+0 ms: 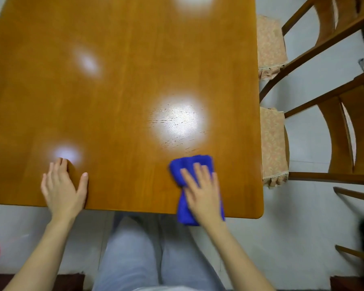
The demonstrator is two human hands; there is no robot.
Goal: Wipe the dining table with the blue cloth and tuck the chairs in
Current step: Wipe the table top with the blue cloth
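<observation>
Grey-trousered legs (135, 248) stand at the near edge of the dining table (124, 80), and both bare forearms reach over it. Wiping is the step in hand. The right hand (202, 185) lies flat on the blue cloth (189, 161), fingers straight and spread, pressing it to the wood without clenching it. The left hand (61, 183) rests open on the bare tabletop near the same edge, holding nothing and seemingly bracing. The cloth sits bunched at the near right corner of the table. Its far end shows beyond the fingertips, and its near end hangs off the table edge below the wrist, so the palm covers its middle. Most of the tabletop stretches away from the cloth, so I judge the wiping far from finished. The next move calls for steady downward pressure while sliding the cloth across the surface, perhaps after drawing the hanging end back up. Two chairs (345, 122) stand at the right side, their cushioned seats (272, 143) just beside the table edge, not yet pushed fully in.
</observation>
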